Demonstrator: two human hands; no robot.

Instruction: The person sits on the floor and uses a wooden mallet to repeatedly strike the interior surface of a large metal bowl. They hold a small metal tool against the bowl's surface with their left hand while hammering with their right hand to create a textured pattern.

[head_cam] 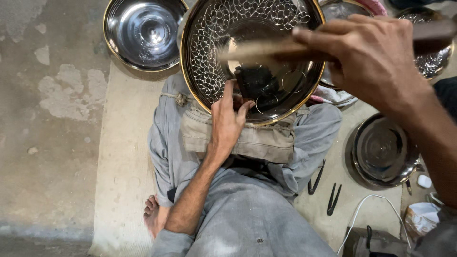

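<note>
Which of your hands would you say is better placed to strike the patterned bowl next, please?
Probably the right hand: it holds the wooden tool raised over the patterned bowl, while the left hand steadies the bowl's rim.

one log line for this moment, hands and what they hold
left hand: steadies engraved metal bowl on lap | right hand: raised, gripping wooden-handled tool, blurred | nearby: plain bowl, dark tongs

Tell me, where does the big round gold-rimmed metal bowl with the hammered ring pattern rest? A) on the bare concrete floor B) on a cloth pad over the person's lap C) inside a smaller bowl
B: the big round gold-rimmed metal bowl lies on the folded cloth pad over the lap, steadied by the left hand.
</note>
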